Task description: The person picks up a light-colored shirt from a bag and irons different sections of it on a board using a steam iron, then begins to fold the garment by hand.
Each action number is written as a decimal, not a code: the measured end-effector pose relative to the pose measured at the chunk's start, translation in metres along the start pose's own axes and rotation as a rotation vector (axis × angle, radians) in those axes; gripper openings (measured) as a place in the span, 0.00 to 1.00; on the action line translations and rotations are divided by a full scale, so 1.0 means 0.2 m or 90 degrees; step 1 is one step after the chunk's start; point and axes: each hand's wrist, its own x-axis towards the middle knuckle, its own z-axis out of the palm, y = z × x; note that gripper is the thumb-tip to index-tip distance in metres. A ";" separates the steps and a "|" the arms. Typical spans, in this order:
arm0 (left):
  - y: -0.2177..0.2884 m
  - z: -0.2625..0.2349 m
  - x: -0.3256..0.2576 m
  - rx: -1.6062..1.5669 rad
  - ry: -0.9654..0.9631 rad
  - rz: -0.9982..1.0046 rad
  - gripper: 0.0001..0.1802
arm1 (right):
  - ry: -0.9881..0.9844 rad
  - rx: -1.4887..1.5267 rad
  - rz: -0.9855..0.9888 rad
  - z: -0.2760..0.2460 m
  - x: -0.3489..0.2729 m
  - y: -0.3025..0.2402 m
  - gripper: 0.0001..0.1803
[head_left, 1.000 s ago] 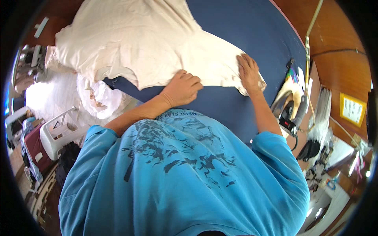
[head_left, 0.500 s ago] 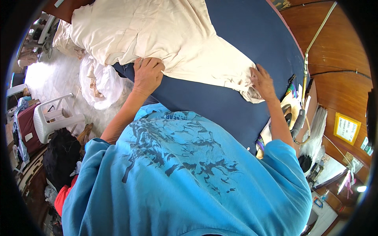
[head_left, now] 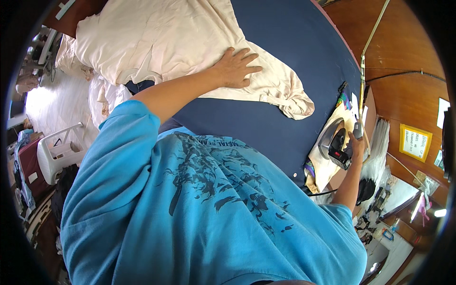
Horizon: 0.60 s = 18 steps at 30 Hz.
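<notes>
A cream long-sleeved shirt (head_left: 190, 45) lies spread over a dark blue padded ironing table (head_left: 285, 38), one sleeve pointing right with its cuff (head_left: 299, 105) crumpled at the end. Flat on this sleeve, near the shirt's body, rests my left hand (head_left: 236, 68) with its fingers spread. Off to the right, my right hand (head_left: 356, 145) is wrapped round the handle of a steam iron (head_left: 338, 142). The iron is tilted, its metal soleplate edge showing, above a pale cloth pad (head_left: 327, 166) at the table's right edge. The fingertips of my right hand are partly hidden by the handle.
A hose and pole (head_left: 363, 71) rise beside the iron along the wooden wall (head_left: 399, 42). On the left floor stand a white plastic stool (head_left: 59, 154) and a clear plastic bag (head_left: 97, 102). A yellow-framed notice (head_left: 414, 142) hangs at the right.
My right hand has left the cuff and taken hold of the iron. My left hand has moved right from the shirt's lower edge onto the sleeve and opened flat.
</notes>
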 end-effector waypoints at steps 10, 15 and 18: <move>-0.32 0.00 0.25 0.087 0.020 -0.065 0.27 | -0.062 -0.120 -0.550 0.17 -0.22 -0.81 0.34; -0.49 -0.26 0.36 0.119 -0.222 -0.024 0.21 | -0.301 -0.189 -0.736 0.43 -0.37 -1.49 0.28; -0.57 -0.18 0.35 0.144 -0.160 0.009 0.15 | -0.338 -0.237 -0.832 0.63 -0.36 -1.65 0.27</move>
